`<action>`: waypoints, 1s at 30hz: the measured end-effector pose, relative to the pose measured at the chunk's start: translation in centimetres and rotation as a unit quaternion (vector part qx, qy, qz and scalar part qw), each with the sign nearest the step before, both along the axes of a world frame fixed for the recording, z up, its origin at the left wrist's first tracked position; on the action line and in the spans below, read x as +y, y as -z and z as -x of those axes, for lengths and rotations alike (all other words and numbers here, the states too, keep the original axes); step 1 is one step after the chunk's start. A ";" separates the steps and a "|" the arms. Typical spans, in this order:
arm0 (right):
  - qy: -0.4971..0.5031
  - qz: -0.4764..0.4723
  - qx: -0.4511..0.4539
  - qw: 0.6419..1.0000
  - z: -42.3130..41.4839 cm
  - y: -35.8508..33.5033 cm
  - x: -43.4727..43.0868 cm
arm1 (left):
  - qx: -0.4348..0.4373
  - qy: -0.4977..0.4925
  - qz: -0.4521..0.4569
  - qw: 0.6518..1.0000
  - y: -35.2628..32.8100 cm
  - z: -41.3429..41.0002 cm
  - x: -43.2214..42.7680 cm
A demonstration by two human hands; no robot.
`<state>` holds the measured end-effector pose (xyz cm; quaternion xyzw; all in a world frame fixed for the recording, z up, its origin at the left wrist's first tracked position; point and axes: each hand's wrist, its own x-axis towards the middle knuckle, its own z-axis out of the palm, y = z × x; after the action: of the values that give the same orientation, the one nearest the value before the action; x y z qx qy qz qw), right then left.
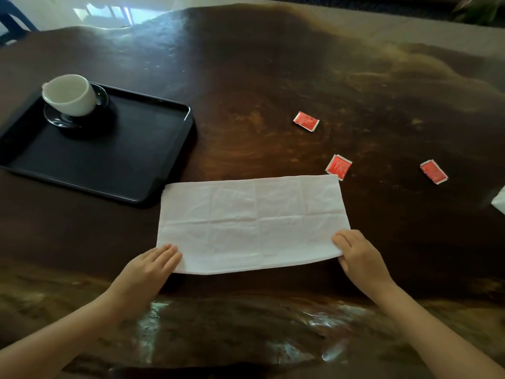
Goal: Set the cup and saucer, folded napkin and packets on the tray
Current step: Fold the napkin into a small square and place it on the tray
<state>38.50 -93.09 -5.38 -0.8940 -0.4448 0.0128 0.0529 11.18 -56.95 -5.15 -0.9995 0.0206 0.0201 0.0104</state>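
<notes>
A white napkin (252, 222) lies flat on the dark wooden table as a long rectangle, creased. My left hand (151, 265) rests with straight fingers on its near left corner. My right hand (358, 255) holds its near right corner, fingers on top of the edge. A black tray (153, 149) sits to the left. In the tray's far left corner a white cup (69, 95) stands on a black saucer (58, 120). Three red packets lie on the table right of the tray: one (306, 121) farthest, one (338, 166) touching the napkin's far right corner, one (433, 172) farther right.
The table (273, 77) is wide, dark and glossy. A white object (498, 202) shows at the right frame edge. A dark chair (13, 26) stands beyond the table at the far left, and a plant (478, 9) at the far right.
</notes>
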 end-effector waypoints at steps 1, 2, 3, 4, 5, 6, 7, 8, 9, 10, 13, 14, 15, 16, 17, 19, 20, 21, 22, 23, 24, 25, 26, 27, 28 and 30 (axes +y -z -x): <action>0.006 -0.017 0.017 1.000 -0.3 -0.2 0.0 | 0.005 -0.015 0.007 1.000 -0.4 -0.1 0.0; 0.014 -0.031 0.034 0.999 -0.6 -0.5 -0.1 | 0.008 -0.032 0.017 0.999 -0.7 -0.1 0.3; 0.022 -0.039 0.050 0.998 -1.0 -0.9 -0.5 | 0.004 -0.047 0.029 0.998 -0.9 0.2 0.6; 0.031 -0.044 0.060 0.997 -1.4 -1.3 -0.9 | 0.003 -0.060 0.044 0.997 -1.1 0.5 1.1; 0.044 -0.048 0.070 0.995 -1.9 -1.7 -1.4 | 0.003 -0.070 0.060 0.996 -1.4 0.8 1.4; 0.061 -0.053 0.085 0.993 -2.4 -2.0 -1.8 | 0.008 -0.080 0.076 0.994 -1.5 1.1 1.5; 0.080 -0.058 0.107 0.989 -2.8 -2.3 -2.0 | 0.007 -0.086 0.090 0.992 -1.6 1.3 1.6; 0.101 -0.068 0.135 0.983 -3.0 -2.5 -2.1 | 0.002 -0.098 0.114 0.989 -1.8 1.4 1.7; 0.126 -0.086 0.178 0.972 -3.3 -2.8 -2.0 | 0.003 -0.127 0.162 0.979 -2.0 1.3 1.8; 0.156 -0.109 0.238 0.953 -3.5 -3.3 -1.9 | 0.015 -0.177 0.225 0.958 -2.6 1.2 1.8; 0.230 -0.198 0.420 0.855 -3.9 -4.9 -1.0 | 0.029 -0.317 0.430 0.845 -3.9 0.6 2.1; 0.245 -0.224 0.443 0.833 -4.1 -5.3 -0.6 | 0.015 -0.340 0.469 0.815 -4.0 0.2 2.0; 0.260 -0.246 0.446 0.820 -4.3 -5.4 -0.1 | 0.001 -0.364 0.497 0.788 -4.1 -0.3 1.5; 0.272 -0.262 0.431 0.820 -4.5 -5.4 0.5 | -0.020 -0.390 0.506 0.769 -4.0 -0.9 1.0; 0.285 -0.271 0.404 0.826 -4.8 -5.1 1.3 | -0.044 -0.417 0.509 0.752 -3.8 -1.6 0.3; 0.305 -0.282 0.332 0.847 -5.4 -4.3 3.0 | -0.098 -0.459 0.467 0.749 -2.9 -2.9 -1.0; 0.311 -0.282 0.295 0.858 -5.7 -3.9 3.9 | -0.121 -0.478 0.433 0.754 -2.5 -3.6 -1.4; 0.315 -0.278 0.263 0.869 -6.1 -3.5 4.8 | -0.141 -0.500 0.403 0.754 -2.1 -4.2 -1.7; 0.316 -0.272 0.236 0.878 -6.4 -3.0 5.6 | -0.159 -0.520 0.380 0.748 -1.8 -4.8 -1.9; 0.315 -0.264 0.211 0.887 -6.8 -2.5 6.4 | -0.173 -0.536 0.358 0.745 -1.5 -5.3 -2.0; 0.314 -0.252 0.185 0.896 -7.1 -2.0 7.0 | -0.179 -0.545 0.334 0.748 -1.3 -5.7 -2.0; 0.313 -0.236 0.161 0.906 -7.4 -1.4 7.5 | -0.174 -0.550 0.306 0.758 -1.0 -6.1 -2.0; 0.312 -0.216 0.141 0.914 -7.7 -0.8 7.9 | -0.161 -0.552 0.274 0.771 -0.7 -6.3 -1.9; 0.312 -0.194 0.128 0.921 -7.9 -0.2 8.3 | -0.146 -0.553 0.242 0.784 -0.3 -6.5 -1.8; 0.312 -0.172 0.114 0.927 -7.9 0.3 8.5 | -0.131 -0.553 0.214 0.795 0.0 -6.6 -1.7; 0.314 -0.134 0.073 0.937 -7.6 1.1 8.7 | -0.104 -0.548 0.166 0.813 0.5 -7.0 -1.7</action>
<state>46.12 -84.44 -6.47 -0.9694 -0.1336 0.0015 0.2061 18.15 -58.68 -5.67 -0.8278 -0.5289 -0.0857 -0.1666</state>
